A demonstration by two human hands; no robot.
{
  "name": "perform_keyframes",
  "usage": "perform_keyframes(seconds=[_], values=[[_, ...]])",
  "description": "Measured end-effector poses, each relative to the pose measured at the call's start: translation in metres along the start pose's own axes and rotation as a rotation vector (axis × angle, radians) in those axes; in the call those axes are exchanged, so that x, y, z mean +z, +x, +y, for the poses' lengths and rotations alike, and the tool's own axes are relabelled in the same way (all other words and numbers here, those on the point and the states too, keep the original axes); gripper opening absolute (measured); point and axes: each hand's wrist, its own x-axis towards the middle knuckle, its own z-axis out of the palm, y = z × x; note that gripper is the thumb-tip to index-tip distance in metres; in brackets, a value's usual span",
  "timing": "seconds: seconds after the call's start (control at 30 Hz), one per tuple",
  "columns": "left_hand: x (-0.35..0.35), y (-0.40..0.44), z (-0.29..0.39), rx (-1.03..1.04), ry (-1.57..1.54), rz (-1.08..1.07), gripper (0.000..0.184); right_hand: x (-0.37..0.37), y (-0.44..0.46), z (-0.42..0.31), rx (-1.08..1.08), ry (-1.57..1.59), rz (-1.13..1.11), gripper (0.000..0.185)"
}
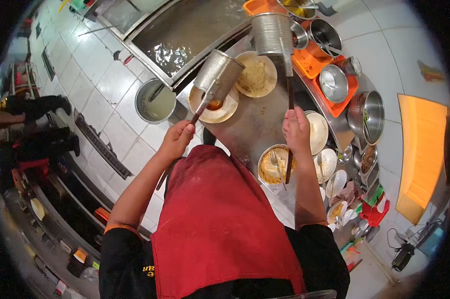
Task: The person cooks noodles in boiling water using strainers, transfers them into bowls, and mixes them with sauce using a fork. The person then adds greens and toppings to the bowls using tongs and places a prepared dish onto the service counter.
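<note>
My left hand [178, 141] is closed around the dark handle of a metal noodle strainer [219, 74]. That strainer is tilted over a bowl [223, 115] with reddish-brown liquid in it. My right hand [297, 130] grips the long handle of a second noodle strainer [272, 34], held out at the far end of the steel counter [250, 122]. Just below it stands a bowl of pale noodles [256, 77]. What is inside either strainer is hidden. Near my right wrist sits a used bowl [269, 167] with a fork and orange residue.
A steel vat of cloudy water [185, 40] lies beyond the counter. On the floor side stands a pot of pale liquid [156, 101]. To the right are orange trays [309, 65], a large steel pot [366, 117] and several used dishes [336, 183]. Another person's legs [45, 104] show at left.
</note>
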Motion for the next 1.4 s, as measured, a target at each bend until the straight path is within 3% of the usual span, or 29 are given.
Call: perform_keyframes(seconds=[0.47,0.7,0.8,0.83,0.9,1.07,1.13,1.23,1.3,1.37,1.4], values=[[0.017,0.019,-0.047,0.116,-0.053,-0.038,0.036,0.022,-0.005,-0.029,0.044,-0.037,0.010,0.031],[-0.002,0.012,0.023,0.181,-0.101,-0.036,0.036,0.028,-0.002,-0.037,0.050,-0.024,-0.032,0.022],[-0.030,0.010,0.069,0.008,-0.285,-0.045,0.028,0.048,0.012,-0.052,0.073,0.012,-0.118,0.016],[-0.040,0.012,0.083,0.036,-0.261,-0.045,0.028,0.055,0.021,-0.055,0.040,0.028,-0.121,0.016],[-0.061,0.016,0.110,-0.122,-0.408,0.048,0.026,0.069,0.044,-0.058,0.087,0.105,-0.235,0.015],[-0.117,0.069,0.121,-0.195,-0.222,0.159,0.025,0.125,0.107,-0.054,0.119,0.168,-0.426,0.011],[-0.136,0.099,0.112,-0.238,-0.043,0.201,0.026,0.150,0.118,-0.052,0.166,0.204,-0.412,0.010],[-0.161,0.120,0.105,-0.185,-0.177,0.106,0.021,0.194,0.127,-0.049,0.288,0.279,-0.395,0.006],[-0.174,0.133,0.115,-0.253,-0.081,0.074,0.016,0.204,0.136,-0.043,0.335,0.284,-0.350,0.006],[-0.186,0.148,0.110,-0.342,-0.417,-0.046,0.010,0.208,0.158,-0.034,0.312,0.206,-0.455,0.013],[-0.193,0.149,0.121,-0.341,-0.417,-0.061,0.010,0.239,0.141,-0.071,0.328,0.343,-0.146,0.020]])
